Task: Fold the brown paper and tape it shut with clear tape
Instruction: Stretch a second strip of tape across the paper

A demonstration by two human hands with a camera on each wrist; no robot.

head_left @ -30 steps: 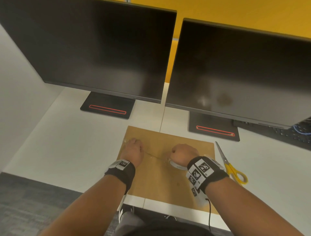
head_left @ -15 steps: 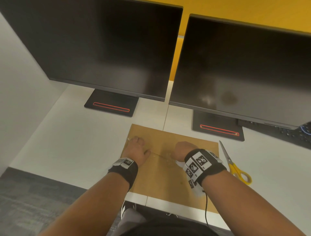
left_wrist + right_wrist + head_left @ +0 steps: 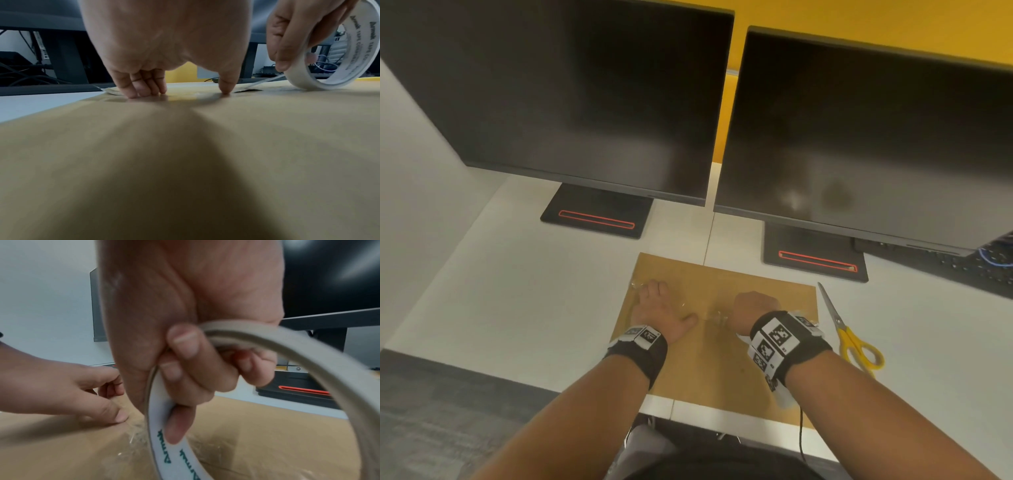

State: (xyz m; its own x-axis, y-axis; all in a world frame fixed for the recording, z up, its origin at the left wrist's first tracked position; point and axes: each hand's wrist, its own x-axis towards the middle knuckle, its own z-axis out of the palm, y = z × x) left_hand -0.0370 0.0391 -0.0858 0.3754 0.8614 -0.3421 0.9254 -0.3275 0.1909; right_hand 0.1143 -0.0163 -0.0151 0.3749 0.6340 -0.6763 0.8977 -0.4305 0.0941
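The folded brown paper point(image 3: 709, 363) lies flat on the white desk in front of me. My left hand point(image 3: 659, 310) lies spread on the paper's left part, its fingertips point(image 3: 141, 92) and thumb pressing a strip of clear tape point(image 3: 257, 84) down along the fold. My right hand point(image 3: 755, 308) grips the tape roll point(image 3: 337, 53), fingers hooked through its core point(image 3: 174, 426), and holds it on edge on the paper just right of the left hand. The strip runs from the roll to the left hand's thumb.
Yellow-handled scissors point(image 3: 854, 339) lie on the desk just right of the paper. Two dark monitors point(image 3: 571, 96) point(image 3: 869, 137) on black stands rise behind it. A keyboard point(image 3: 962, 267) sits far right. The desk's front edge point(image 3: 722, 416) runs under my wrists.
My left hand has uncurled and flattened onto the tape at the paper's left side. My right hand with the roll has edged slightly away from me along the paper.
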